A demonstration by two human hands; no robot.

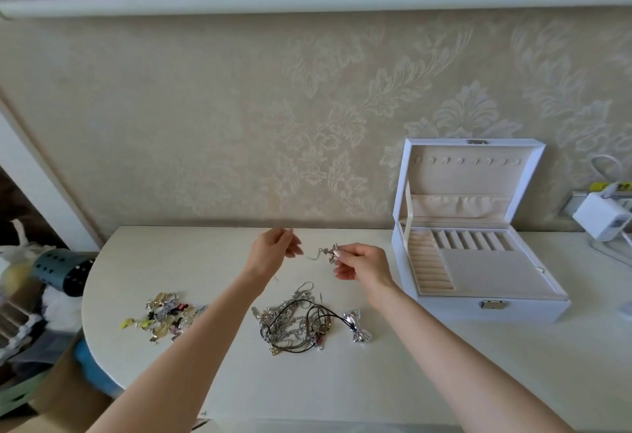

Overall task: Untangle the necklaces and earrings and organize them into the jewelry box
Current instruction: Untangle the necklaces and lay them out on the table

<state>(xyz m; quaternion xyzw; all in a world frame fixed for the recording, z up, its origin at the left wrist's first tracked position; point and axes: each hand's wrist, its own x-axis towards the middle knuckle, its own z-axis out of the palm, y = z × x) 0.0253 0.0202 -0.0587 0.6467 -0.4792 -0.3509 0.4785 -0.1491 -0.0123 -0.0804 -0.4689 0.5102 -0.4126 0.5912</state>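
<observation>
1. Closest in, the necklace tangle point(294, 323) is lying on the table point(410, 381). A silver bow point(359, 329) is sitting right at its 3 o'clock, and the earring pile point(164, 316) is well apart at its 9 o'clock.
2. At the tangle's 12 o'clock, the right hand point(362, 263) is pinching a silver charm point(331, 252) between thumb and fingertip, holding it above the table.
3. The left hand point(273, 251) is hovering at the charm's 9 o'clock, fingers curling toward the thin wire point(312, 257) coming off it. Honestly can't tell if it's gripping that wire, it's too fine.
4. My guess is they're working one piece loose. I'd be keeping the pull light and sideways and feeding slack, not yanking, since thin wire kinks.
5. The table edge is curving away at 9 o'clock just past the earring pile, so small bits are risking a roll-off there.
6. Farther out, at the charm's 3 o'clock, the jewelry box point(478, 261) is standing open near the right hand, lid upright by the wall. Nothing is sitting between them, so it's looking like an easy carry.
</observation>
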